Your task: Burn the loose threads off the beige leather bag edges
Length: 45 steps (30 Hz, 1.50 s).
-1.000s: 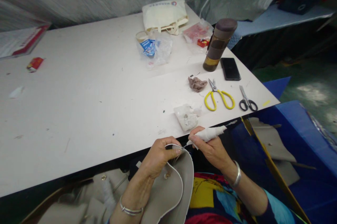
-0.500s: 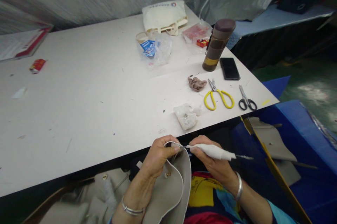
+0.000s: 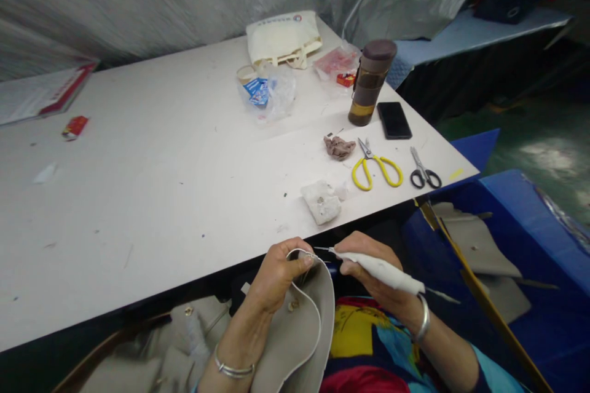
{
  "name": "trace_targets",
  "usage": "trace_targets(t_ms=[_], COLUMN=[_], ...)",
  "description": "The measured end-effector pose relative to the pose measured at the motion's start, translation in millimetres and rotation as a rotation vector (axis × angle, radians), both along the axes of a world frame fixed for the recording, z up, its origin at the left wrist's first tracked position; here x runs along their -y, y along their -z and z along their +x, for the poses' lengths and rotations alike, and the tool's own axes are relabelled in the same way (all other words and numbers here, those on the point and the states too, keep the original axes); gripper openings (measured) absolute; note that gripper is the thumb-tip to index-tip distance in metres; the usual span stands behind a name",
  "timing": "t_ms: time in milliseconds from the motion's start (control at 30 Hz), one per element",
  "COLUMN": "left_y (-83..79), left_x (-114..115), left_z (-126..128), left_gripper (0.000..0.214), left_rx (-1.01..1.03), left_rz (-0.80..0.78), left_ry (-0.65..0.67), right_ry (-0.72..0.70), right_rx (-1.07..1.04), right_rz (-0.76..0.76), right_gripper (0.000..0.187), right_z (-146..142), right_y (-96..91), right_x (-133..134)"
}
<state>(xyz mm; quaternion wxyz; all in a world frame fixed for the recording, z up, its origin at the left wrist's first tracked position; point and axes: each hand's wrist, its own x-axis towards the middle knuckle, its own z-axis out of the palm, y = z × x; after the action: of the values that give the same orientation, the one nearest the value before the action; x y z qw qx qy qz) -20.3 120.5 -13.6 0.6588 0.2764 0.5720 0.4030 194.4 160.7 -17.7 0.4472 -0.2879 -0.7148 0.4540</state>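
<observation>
My left hand [image 3: 275, 275] pinches the top edge of a beige leather-like bag piece [image 3: 325, 304] between thumb and fingers. The piece hangs in my lap, its walls curving apart, with pale edges and a small gold stud [image 3: 294, 305] inside. In my right hand [image 3: 380, 251] is an awl [image 3: 391, 276] with a handle wrapped in white. Its thin metal tip points left, close to the pinched edge; whether it touches cannot be made out. A thin rod sticks out of the handle's rear end.
On the white table [image 3: 152, 208] lie a small white packet [image 3: 322, 203], a crumpled brown wad [image 3: 340, 148], yellow-handled scissors [image 3: 391, 170], black-handled scissors [image 3: 424, 176], a phone [image 3: 394, 120] and a bottle [image 3: 371, 82]. Beige pieces fill a blue bin [image 3: 500, 208] at right; others [image 3: 177, 344] lie lower left.
My right hand has drawn the awl a little right, away from the bag edge, and its tip shows more. The left hand keeps its hold. The whole view has shifted slightly.
</observation>
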Motion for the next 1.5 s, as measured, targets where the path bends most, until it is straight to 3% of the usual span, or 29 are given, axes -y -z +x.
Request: trace_targets(t_ms=[333, 633, 867, 1033, 1167, 1300, 1433, 1500], left_y=[-3.4, -8.3, -5.5, -9.3, -12.0, -23.2, -57.6, -81.8], left_x=[10, 15, 19, 22, 34, 61, 99, 117], left_z=[0, 0, -5, -2, -6, -31, -69, -82], left_gripper=[0.024, 0.023, 0.018, 0.016, 0.014, 0.016, 0.029, 0.031], left_rx=[-0.139, -0.227, -0.322, -0.367, -0.380, -0.425, -0.453, -0.460], left_rz=[0.050, 0.106, 0.190, 0.168, 0.146, 0.179, 0.186, 0.190], left_ry=[-0.008, 0.080, 0.171, 0.149, -0.016, -0.342, -0.863, -1.048], right_ry=[0.225, 0.206, 0.200, 0.211, 0.200, 0.146, 0.116, 0.091], right_rx=[-0.013, -0.015, -0.031, -0.021, -0.022, -0.029, -0.044, -0.066], right_rz=[-0.235, -0.284, -0.346, -0.360, -0.334, -0.371, -0.368, -0.363], right_gripper=[0.022, 0.026, 0.022, 0.027, 0.031, 0.034, 0.034, 0.032], right_z=[3, -4, -3, -5, -7, -8, -9, -10], right_y=[14.4, 7.0, 13.1, 13.6, 8.5, -0.1, -7.5, -9.3], right_x=[11, 19, 21, 22, 22, 23, 25, 27])
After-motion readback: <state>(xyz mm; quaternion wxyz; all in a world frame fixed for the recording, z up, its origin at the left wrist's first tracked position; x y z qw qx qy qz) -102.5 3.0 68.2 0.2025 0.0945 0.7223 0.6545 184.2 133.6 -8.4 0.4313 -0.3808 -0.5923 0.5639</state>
